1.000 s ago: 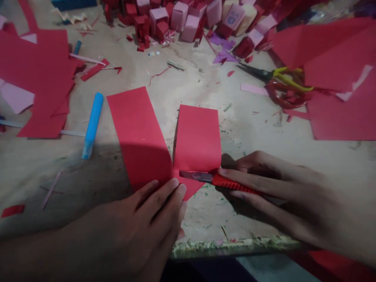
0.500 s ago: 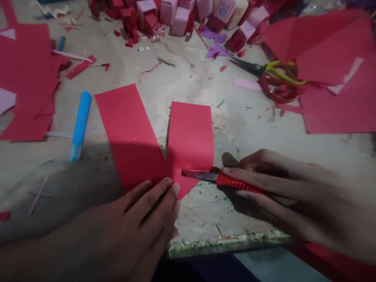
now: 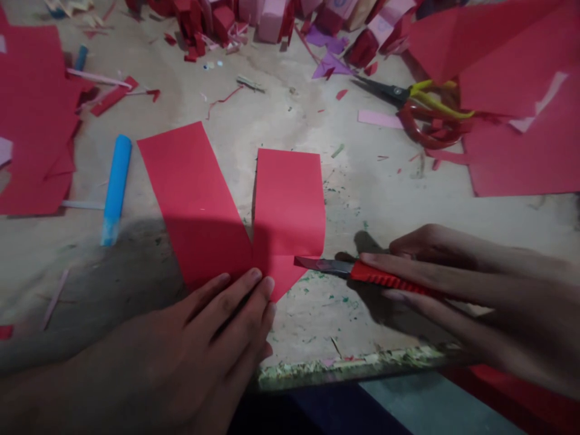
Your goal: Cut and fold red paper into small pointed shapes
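My left hand point(image 3: 222, 338) lies flat, its fingertips pressing the lower end of a red paper piece point(image 3: 194, 205) against the table. That piece has two arms in a V, and the right arm point(image 3: 290, 199) shows a crease across its lower part. In my right hand point(image 3: 444, 284) is a utility knife point(image 3: 389, 281) with a red ribbed handle, held between thumb and fingers. Its blade points left, and the tip is over the paper near the crease; whether it touches I cannot tell. My left palm hides the paper's bottom end.
Scissors point(image 3: 421, 112) with yellow and red handles lie at upper right beside red sheets point(image 3: 521, 151). A blue glue-stick-like tube point(image 3: 116, 187) is on the left, near more red paper point(image 3: 36, 121). Small pink and red boxes point(image 3: 272, 21) crowd the back. The table's worn edge point(image 3: 353, 365) runs in front.
My right hand has drawn the knife to the right, so its blade overlaps less of the paper. My left hand stays on the paper. The whole view has shifted slightly.
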Available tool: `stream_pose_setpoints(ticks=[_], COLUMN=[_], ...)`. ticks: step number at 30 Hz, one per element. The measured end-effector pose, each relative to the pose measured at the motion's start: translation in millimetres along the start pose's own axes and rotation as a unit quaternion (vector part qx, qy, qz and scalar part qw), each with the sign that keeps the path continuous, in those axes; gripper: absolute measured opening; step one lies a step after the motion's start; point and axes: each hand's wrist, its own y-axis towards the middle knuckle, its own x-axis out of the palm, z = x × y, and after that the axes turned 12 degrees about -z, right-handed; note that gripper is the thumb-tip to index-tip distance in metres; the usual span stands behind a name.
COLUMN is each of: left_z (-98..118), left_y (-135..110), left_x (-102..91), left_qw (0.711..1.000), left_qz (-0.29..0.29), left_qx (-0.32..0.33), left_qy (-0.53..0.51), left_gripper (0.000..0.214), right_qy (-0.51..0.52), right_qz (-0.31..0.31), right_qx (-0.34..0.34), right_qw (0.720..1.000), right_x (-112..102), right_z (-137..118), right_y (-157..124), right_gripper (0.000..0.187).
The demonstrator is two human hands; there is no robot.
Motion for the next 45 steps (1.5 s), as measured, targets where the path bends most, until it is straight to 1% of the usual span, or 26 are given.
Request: stream_pose_setpoints(ticks=[2,5,9,13,22,25,28,31,33,37,40,42,43,44,45], left_z=[-1.6,-2.2,-1.0,-1.8,-8.7,-11.5,-12.1,-10.4,-9.1,-7.8,-6.6,-4.9,-3.8,-2.8,-1.9], left_y=[-0.5,-1.4,-0.3,4.4,19.2,23.8,27.3,29.8,30.2,26.9,22.4,19.3,17.8,16.3,15.1], left_x=[-2.3,-3.2,-4.6,-8.8,-24.6,-31.3,-36.5,-39.9,-41.3,-43.9,-47.1,-49.1,-49.8,-50.4,-50.9], left_qw=[1.000,1.000,1.000,1.000,0.991,0.989,0.991,0.994,0.994,0.990,0.982,0.977,0.976,0.977,0.977], left_qz=[-0.014,-0.016,-0.011,0.005,0.054,0.059,0.074,0.044,0.020,-0.004,-0.010,0.011,0.032,0.064,0.106], left_qx=[0.008,0.001,-0.001,0.011,0.036,0.037,0.012,-0.028,-0.039,-0.032,-0.011,0.001,0.001,-0.007,-0.028], left_qy=[-0.004,-0.002,0.003,0.017,0.120,0.129,0.109,0.098,0.099,0.140,0.190,0.213,0.214,0.204,0.182], left_gripper=[0.055,0.055,0.054,0.049,0.033,0.030,0.023,0.019,0.022,0.031,0.038,0.041,0.041,0.041,0.040], right_qy=[0.002,0.003,-0.008,0.000,-0.024,-0.035,-0.077,-0.080,-0.080,-0.100,-0.113,-0.129,-0.130,-0.124,-0.107], right_qz=[-0.001,0.001,0.009,0.017,0.011,0.040,0.099,0.130,0.139,0.148,0.154,0.170,0.180,0.189,0.194], right_qx=[0.015,0.026,0.036,0.062,0.028,0.029,0.045,0.056,0.048,0.025,0.013,0.008,0.003,-0.005,-0.016], right_qw=[1.000,1.000,0.999,0.998,0.999,0.998,0.991,0.987,0.986,0.984,0.981,0.977,0.975,0.974,0.975], right_x=[-1.0,-2.4,-3.8,-5.5,-10.4,-13.4,-13.9,-12.9,-13.1,-15.6,-15.8,-14.1,-12.8,-11.4,-10.1], right_z=[0.1,0.9,1.5,0.6,10.9,14.1,17.4,22.8,27.9,37.2,34.4,25.6,19.8,13.6,7.5], right_y=[-2.8,-6.5,-10.5,-13.8,-28.2,-29.8,-23.7,-15.0,-11.8,-12.6,-13.9,-12.2,-10.1,-7.0,-3.1], right_gripper=[0.043,0.043,0.037,0.031,0.036,0.035,0.030,0.031,0.032,0.033,0.031,0.032,0.034,0.037,0.041])
